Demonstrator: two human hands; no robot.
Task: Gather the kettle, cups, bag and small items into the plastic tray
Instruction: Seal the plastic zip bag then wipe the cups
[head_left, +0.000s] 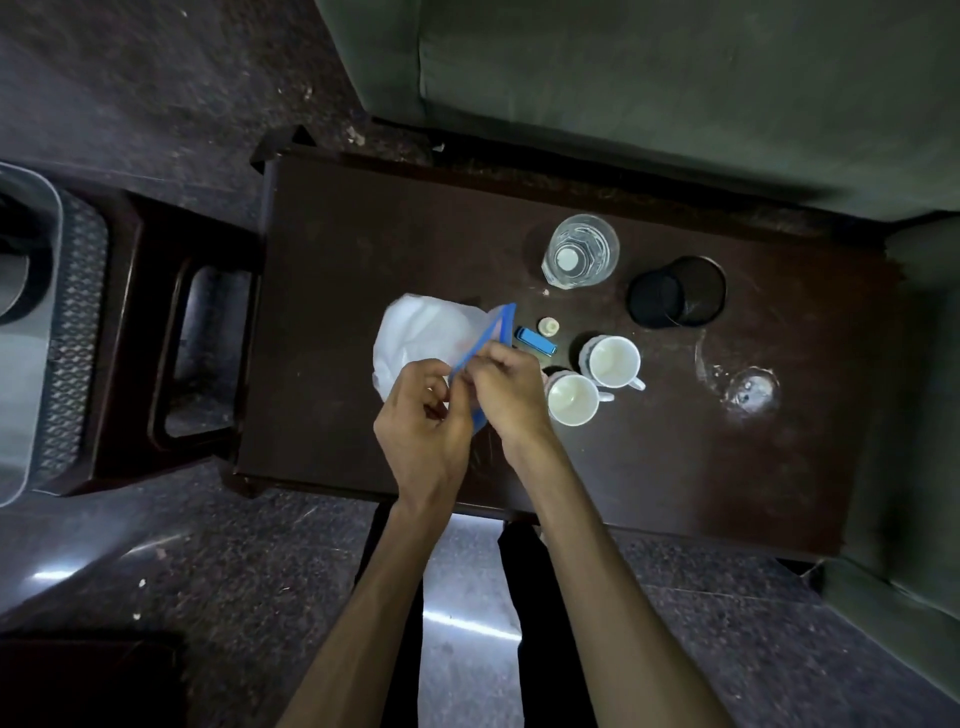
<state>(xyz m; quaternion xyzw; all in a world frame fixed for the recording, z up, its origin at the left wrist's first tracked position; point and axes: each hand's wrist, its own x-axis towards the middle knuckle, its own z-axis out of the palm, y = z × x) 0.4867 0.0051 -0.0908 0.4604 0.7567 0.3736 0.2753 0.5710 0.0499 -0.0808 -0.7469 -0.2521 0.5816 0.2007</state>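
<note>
A clear plastic bag with a blue zip edge and something white inside lies on the dark wooden table. My left hand and my right hand both pinch the bag's blue edge, close together. Two white cups stand just right of my right hand. A small blue lighter-like item and a tiny pale cap lie between bag and cups. The grey plastic tray sits on a stool at the far left, cut off by the frame edge.
A clear plastic bottle and a black mesh cup stand at the back of the table. A clear glass object lies to the right. A green sofa borders the table behind and at right. A dark stool stands left.
</note>
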